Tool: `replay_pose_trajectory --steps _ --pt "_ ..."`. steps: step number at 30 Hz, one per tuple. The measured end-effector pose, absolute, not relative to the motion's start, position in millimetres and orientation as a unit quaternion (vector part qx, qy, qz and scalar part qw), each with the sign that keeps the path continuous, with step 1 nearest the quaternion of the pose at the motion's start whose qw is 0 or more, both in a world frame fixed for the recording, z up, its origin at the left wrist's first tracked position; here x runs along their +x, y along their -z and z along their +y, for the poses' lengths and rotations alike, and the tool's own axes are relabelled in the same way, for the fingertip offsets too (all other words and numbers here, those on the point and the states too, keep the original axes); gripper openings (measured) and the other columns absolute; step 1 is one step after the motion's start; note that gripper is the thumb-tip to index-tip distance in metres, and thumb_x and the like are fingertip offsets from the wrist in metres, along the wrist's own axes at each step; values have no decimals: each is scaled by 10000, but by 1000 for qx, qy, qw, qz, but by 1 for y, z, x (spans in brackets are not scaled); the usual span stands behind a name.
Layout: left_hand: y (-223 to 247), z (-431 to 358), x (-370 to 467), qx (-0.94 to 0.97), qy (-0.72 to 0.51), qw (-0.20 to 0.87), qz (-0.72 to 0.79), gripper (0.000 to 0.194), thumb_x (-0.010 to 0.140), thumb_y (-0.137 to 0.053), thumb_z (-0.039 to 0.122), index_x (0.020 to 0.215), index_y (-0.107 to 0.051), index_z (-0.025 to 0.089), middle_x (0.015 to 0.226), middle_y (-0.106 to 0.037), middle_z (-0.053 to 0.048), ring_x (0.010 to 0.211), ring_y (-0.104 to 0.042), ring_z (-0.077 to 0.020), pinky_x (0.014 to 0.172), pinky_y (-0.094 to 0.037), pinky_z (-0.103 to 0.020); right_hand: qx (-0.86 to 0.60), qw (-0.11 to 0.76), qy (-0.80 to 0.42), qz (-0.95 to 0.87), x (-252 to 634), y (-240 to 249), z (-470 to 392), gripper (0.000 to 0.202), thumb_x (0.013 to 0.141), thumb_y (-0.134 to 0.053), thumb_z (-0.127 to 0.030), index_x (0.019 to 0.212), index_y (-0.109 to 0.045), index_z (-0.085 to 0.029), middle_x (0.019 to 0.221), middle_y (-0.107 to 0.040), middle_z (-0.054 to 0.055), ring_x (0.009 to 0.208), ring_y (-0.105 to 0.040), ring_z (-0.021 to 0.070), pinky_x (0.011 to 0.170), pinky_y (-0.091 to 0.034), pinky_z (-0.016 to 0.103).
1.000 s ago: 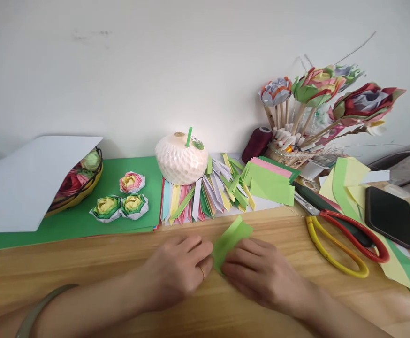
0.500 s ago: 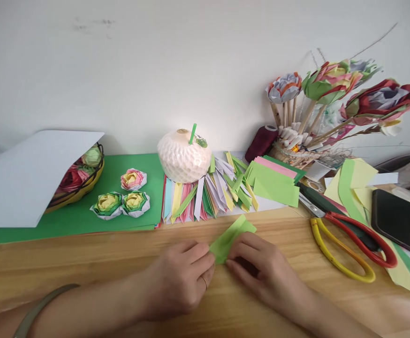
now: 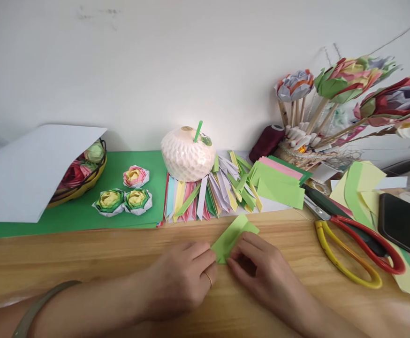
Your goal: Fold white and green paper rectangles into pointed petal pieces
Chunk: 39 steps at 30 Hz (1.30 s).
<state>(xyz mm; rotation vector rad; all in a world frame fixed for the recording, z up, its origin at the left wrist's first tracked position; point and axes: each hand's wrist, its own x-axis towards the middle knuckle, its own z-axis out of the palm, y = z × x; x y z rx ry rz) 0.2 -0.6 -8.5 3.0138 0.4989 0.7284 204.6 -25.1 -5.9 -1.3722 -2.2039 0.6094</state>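
Note:
A light green piece of paper [image 3: 229, 239], partly folded, lies on the wooden table between my two hands. My left hand [image 3: 191, 274] is closed, its fingertips pinching the paper's lower left edge; a ring and a bracelet show on that arm. My right hand [image 3: 257, 263] has its fingers curled and grips the paper's right side, thumb near the lower corner. The underside of the paper and the tips of some fingers are hidden. Just behind the paper are many folded coloured paper strips [image 3: 222, 192].
A white textured coconut-like object [image 3: 188, 154] with a green straw stands behind the strips. Three paper flowers [image 3: 138, 201] sit on green sheets at left, beside a basket [image 3: 97, 176]. At right are scissors [image 3: 367, 239], a phone [image 3: 404, 225], green paper rectangles [image 3: 278, 185] and a maroon thread spool [image 3: 266, 142].
The view has shifted slightly, so the surroundings sit a little further right. Both hands keep their hold on the green paper, with hardly any movement.

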Motion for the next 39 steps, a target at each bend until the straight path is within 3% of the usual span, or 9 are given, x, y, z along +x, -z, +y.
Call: replay_pose_trajectory --steps 3,7,14,18,22,29,34,39 --pt "9 -1 1 961 -217 -14 168 261 924 -339 92 880 -596 102 701 -538 -53 660 -508 -185 501 -438 -282 -503 233 -223 -802 206 7 -26 154 816 -497 -77 714 -476 -190 717 -523 7 633 -506 137 552 -376 235" --pt "12 -2 2 959 -208 -24 189 231 946 -382 126 811 -569 136 741 -529 -36 674 -506 -167 502 -393 -262 -501 232 -232 -801 207 9 -26 134 819 -508 -86 742 -481 -193 736 -523 6 641 -506 136 555 -379 237" --pt "13 0 3 959 -210 -6 189 243 962 -365 133 856 -583 139 765 -536 -25 684 -498 -167 524 -375 -273 -433 223 -209 -848 215 4 -25 147 890 -452 -115 879 -576 -193 819 -564 36 729 -517 157 617 -388 266" --pt "17 2 2 954 -224 -34 196 213 937 -456 143 752 -561 139 753 -531 -24 723 -506 -176 577 -401 -288 -360 215 -138 -897 221 -2 -27 185 860 -468 -106 929 -621 -182 774 -579 42 714 -478 179 617 -338 312" --pt "19 4 1 949 -230 -72 203 160 917 -485 112 794 -586 116 760 -537 -39 745 -512 -187 603 -414 -305 -329 178 -148 -915 219 -7 -30 180 850 -483 -160 958 -627 -166 782 -573 51 717 -466 190 626 -332 333" --pt "20 -1 4 950 -227 15 213 240 951 -423 111 767 -576 132 743 -543 -17 699 -505 -153 549 -398 -276 -377 166 -223 -883 219 -9 -29 214 888 -524 -296 1046 -639 -208 823 -566 43 748 -505 180 636 -376 304" --pt "16 -1 5 951 -236 26 199 250 946 -413 84 776 -592 123 769 -578 -24 704 -508 -154 603 -434 -289 -476 253 -253 -803 220 3 -23 218 937 -436 -212 939 -654 -189 822 -583 46 713 -560 146 620 -435 265" --pt "13 1 4 957 -238 -35 159 208 913 -456 59 786 -615 106 875 -632 -66 783 -532 -177 698 -460 -319 -539 246 -212 -777 216 9 -22 154 873 -533 -202 997 -624 -187 849 -608 48 708 -586 167 620 -476 292"
